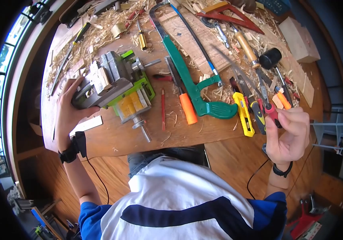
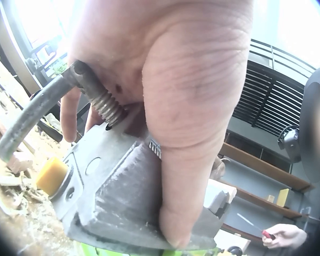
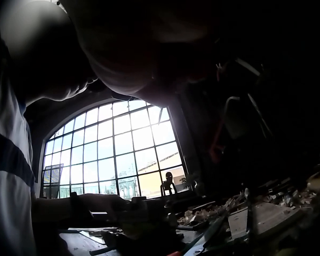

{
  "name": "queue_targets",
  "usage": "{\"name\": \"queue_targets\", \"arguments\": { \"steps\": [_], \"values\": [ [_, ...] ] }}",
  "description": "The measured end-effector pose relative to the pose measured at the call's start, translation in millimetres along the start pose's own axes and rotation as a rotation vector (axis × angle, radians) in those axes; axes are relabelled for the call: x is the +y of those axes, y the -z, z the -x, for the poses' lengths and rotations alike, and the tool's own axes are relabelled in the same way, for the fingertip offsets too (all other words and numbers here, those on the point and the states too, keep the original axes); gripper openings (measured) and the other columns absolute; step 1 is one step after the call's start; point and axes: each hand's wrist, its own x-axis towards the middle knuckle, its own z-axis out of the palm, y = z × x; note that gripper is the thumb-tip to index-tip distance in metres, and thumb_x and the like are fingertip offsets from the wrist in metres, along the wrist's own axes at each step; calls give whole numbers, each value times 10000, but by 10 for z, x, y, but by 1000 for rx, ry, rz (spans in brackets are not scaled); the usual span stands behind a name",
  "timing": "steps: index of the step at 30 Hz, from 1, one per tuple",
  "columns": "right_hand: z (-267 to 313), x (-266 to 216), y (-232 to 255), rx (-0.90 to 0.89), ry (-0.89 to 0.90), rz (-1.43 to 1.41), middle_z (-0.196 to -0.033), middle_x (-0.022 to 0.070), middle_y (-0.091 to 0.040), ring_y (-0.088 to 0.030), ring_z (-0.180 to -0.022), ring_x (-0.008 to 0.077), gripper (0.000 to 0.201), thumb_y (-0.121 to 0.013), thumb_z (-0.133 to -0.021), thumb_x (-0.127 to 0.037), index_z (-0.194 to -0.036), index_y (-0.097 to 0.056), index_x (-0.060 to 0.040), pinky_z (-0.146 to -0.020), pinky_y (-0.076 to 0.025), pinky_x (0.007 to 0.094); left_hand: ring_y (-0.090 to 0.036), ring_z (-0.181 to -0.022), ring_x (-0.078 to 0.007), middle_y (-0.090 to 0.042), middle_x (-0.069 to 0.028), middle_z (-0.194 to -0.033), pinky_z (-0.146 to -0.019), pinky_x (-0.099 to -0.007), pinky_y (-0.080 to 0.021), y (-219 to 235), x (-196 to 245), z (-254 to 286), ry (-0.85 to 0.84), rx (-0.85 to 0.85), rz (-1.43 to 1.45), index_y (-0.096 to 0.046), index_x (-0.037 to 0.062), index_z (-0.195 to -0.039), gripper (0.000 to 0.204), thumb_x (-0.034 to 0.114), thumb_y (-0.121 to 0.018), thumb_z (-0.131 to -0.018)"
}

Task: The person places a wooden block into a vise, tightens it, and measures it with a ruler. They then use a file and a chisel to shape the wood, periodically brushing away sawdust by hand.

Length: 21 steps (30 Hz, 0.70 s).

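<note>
A grey and green bench vise [image 1: 115, 86] stands at the table's left front, with a small piece of wood [image 1: 102, 79] between its jaws. My left hand [image 1: 68, 105] grips the vise's left end, thumb on the near side and fingers on the far side. In the left wrist view, the thumb lies along the vise body [image 2: 122, 197] beside the threaded screw [image 2: 104, 101]. My right hand [image 1: 291, 134] pinches the red and black handle [image 1: 272, 115] of a slim, tapering metal tool, raised near the table's right front. The right wrist view is very dark.
A green hacksaw [image 1: 183, 76], an orange-handled tool [image 1: 187, 108], a red pencil [image 1: 163, 109] and a yellow cutter [image 1: 243, 114] lie between the hands. Farther back are a black mallet [image 1: 270, 58], a red-brown set square [image 1: 235, 18] and scattered wood shavings [image 1: 99, 30].
</note>
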Motion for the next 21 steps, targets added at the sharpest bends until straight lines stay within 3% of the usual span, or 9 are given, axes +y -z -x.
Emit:
{"name": "queue_targets", "arguments": {
  "steps": [5,7,9,11,12,13,16,17,21],
  "values": [
    [97,-40,-10,-70,-293,-307,-904,141,-637,-617,-755,181,197,-687,-856,33,-1025,-587,33,-632,-487,289,-621,-1042,-275,-618,-131,-1151,-959,-342,-462,-19,-79,3,-6,-16,36,-590,-50,-1273,843,145,-889,-510],
    [34,-181,-100,-78,-572,-508,-885,128,-644,-606,-741,135,176,-650,-903,-5,-1054,-566,27,-613,-474,257,-619,-1072,-301,-625,-136,-1167,-968,-365,-460,-26,-39,33,27,-1,32,-604,-43,-1256,828,195,-895,-518],
    [-18,-275,-245,-118,-750,-672,-861,114,-648,-591,-710,98,164,-623,-936,-33,-1073,-547,18,-591,-461,228,-606,-1010,-227,-618,-106,-1132,-955,-318,-447,-76,-43,89,-9,50,-26,-591,-56,-1278,845,164,-894,-520],
    [-34,-347,-425,-180,-829,-789,-833,98,-649,-572,-661,69,157,-605,-954,-49,-1082,-531,4,-567,-447,201,-602,-1164,-295,-600,-153,-1307,-1022,-349,-434,-95,-21,132,1,48,-85,-603,-37,-1265,822,193,-895,-532],
    [-52,-434,-556,-152,-884,-800,-799,86,-647,-541,-600,59,126,-607,-955,-55,-1045,-531,-11,-543,-441,186,-606,-1109,-318,-612,-150,-1217,-978,-371,-453,-143,-7,158,-53,111,-85,-622,-30,-1227,790,251,-894,-541],
    [-75,-508,-672,-154,-891,-838,-797,86,-647,-541,-598,59,126,-607,-956,-59,-1044,-530,-12,-541,-441,187,-609,-1053,-341,-624,-148,-1128,-934,-392,-471,-192,8,189,-107,173,-86,-641,-23,-1190,763,308,-893,-550],
    [-162,-741,-994,-147,-905,-925,-815,88,-646,-553,-612,71,126,-627,-942,-43,-1015,-530,-9,-550,-446,194,-601,-1043,-340,-608,-132,-1129,-913,-402,-479,-184,61,237,-114,141,-110,-635,-13,-1203,766,323,-886,-562],
    [-172,-808,-1109,-136,-808,-873,-824,87,-645,-554,-619,75,132,-638,-931,-32,-1009,-535,-5,-555,-447,198,-601,-1022,-337,-607,-125,-1088,-889,-405,-486,-246,0,254,-206,237,-147,-636,-6,-1196,755,321,-884,-562],
    [-141,-1021,-1536,-53,-412,-597,-832,87,-637,-564,-641,95,173,-713,-859,2,-977,-588,22,-580,-472,221,-605,-1013,-334,-600,-126,-1096,-887,-395,-486,-220,3,272,-163,139,-53,-624,7,-1226,787,299,-895,-547]
  ]
}}
